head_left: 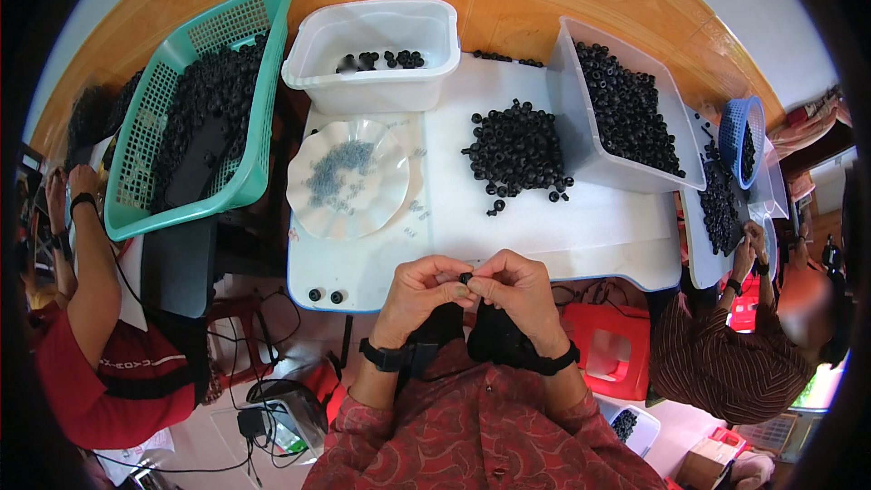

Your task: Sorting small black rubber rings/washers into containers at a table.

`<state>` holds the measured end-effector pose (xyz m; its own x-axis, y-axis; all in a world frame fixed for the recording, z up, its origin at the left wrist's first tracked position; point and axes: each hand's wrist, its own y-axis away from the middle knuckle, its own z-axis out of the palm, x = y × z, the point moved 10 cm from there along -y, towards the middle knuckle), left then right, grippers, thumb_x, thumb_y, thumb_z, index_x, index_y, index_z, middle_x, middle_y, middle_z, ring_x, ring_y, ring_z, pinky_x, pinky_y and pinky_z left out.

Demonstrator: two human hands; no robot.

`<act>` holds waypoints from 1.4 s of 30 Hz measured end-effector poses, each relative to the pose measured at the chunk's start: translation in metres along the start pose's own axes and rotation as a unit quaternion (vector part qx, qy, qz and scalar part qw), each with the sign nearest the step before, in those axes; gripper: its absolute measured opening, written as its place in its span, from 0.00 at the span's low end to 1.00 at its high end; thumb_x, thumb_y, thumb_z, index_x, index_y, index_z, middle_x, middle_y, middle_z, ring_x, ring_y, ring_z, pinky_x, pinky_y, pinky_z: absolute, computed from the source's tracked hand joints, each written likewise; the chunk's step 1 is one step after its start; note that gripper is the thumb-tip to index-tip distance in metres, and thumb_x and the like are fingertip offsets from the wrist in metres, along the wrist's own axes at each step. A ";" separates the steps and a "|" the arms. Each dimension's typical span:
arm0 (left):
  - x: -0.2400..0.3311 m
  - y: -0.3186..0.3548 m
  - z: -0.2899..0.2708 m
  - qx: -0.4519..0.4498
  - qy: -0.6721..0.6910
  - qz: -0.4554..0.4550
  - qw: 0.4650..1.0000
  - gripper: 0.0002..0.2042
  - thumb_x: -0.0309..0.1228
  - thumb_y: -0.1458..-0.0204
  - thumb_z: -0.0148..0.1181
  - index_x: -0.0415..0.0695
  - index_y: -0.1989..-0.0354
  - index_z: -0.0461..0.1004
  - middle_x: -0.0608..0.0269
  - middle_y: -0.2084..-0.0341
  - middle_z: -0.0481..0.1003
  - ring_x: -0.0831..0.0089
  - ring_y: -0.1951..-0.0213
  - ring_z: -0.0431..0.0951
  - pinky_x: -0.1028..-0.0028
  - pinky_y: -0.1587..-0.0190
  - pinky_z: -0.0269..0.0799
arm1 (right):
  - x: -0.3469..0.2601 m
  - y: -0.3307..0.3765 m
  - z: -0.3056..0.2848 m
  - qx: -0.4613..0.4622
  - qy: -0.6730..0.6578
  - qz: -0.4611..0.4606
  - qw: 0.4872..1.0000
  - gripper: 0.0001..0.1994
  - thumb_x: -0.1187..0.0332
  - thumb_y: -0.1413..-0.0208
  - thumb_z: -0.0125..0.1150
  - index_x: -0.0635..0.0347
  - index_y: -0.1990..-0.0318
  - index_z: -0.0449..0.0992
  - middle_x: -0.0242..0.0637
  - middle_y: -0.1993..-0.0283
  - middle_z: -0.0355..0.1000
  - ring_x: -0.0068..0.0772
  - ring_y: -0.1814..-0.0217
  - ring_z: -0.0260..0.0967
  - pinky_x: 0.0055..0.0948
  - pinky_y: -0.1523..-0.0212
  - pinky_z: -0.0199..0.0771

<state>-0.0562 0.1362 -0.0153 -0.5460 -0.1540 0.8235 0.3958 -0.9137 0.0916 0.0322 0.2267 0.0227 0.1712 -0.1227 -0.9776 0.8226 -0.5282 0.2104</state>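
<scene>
From the head view, the left hand (419, 289) and the right hand (517, 287) meet just past the near edge of the white desk (599, 227). Both pinch one small black ring (466, 278) between their fingertips, so each hand is closed on it. A pile of black rings (517, 150) lies on the desk, farther away and a bit right. To the left of the pile sits a white wavy plate (313, 209) with tiny grey bits on it. A white tub (363, 82) stands at the far side, and a clear bin (581, 141) full of black rings stands at the right. A green basket (245, 181) is far left. Two black rings (325, 295) lie at the near left corner.
</scene>
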 end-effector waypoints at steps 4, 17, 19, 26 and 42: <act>-0.001 -0.002 0.001 -0.008 0.056 0.019 0.998 0.12 0.17 0.48 0.60 0.33 0.54 0.74 0.52 0.64 0.78 0.68 0.65 0.81 0.73 0.61 0.82 | 0.002 -0.004 0.007 -0.003 -0.060 0.024 0.998 0.06 0.73 0.44 0.65 0.66 0.64 0.76 0.32 0.69 0.77 0.16 0.70 0.72 0.16 0.69 0.72; -0.006 0.000 -0.010 0.026 0.221 0.032 0.974 0.13 0.20 0.44 0.58 0.36 0.51 0.73 0.49 0.57 0.76 0.68 0.60 0.79 0.74 0.57 0.80 | -0.016 -0.031 -0.042 0.242 0.222 -0.162 0.931 0.05 0.76 0.47 0.62 0.64 0.62 0.76 0.38 0.68 0.72 0.25 0.76 0.68 0.24 0.75 0.68; -0.005 -0.001 -0.010 0.027 0.218 0.030 0.975 0.12 0.21 0.44 0.57 0.35 0.51 0.73 0.49 0.57 0.76 0.68 0.60 0.79 0.73 0.56 0.80 | -0.024 -0.034 -0.042 0.257 0.263 -0.182 0.912 0.05 0.76 0.47 0.62 0.64 0.62 0.76 0.39 0.67 0.72 0.27 0.76 0.69 0.26 0.75 0.69; -0.011 -0.003 -0.011 0.024 0.234 0.018 0.972 0.12 0.22 0.40 0.53 0.35 0.49 0.72 0.48 0.55 0.76 0.66 0.58 0.80 0.71 0.54 0.80 | -0.019 -0.047 -0.035 0.249 0.384 -0.170 0.873 0.07 0.73 0.47 0.61 0.56 0.60 0.76 0.44 0.65 0.68 0.48 0.69 0.72 0.39 0.69 0.72; -0.007 -0.004 -0.007 0.042 0.216 0.014 0.975 0.11 0.22 0.40 0.52 0.34 0.50 0.72 0.49 0.55 0.76 0.68 0.59 0.80 0.73 0.55 0.80 | -0.017 -0.025 -0.026 0.184 0.223 -0.108 0.951 0.06 0.77 0.43 0.57 0.67 0.59 0.71 0.41 0.65 0.75 0.29 0.73 0.74 0.26 0.73 0.72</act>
<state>-0.0594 0.1382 -0.0257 -0.7870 -0.3386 0.5158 0.4640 -0.8758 0.1330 0.0225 0.2636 0.0336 0.3003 0.3474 -0.8883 0.6335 -0.7689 -0.0865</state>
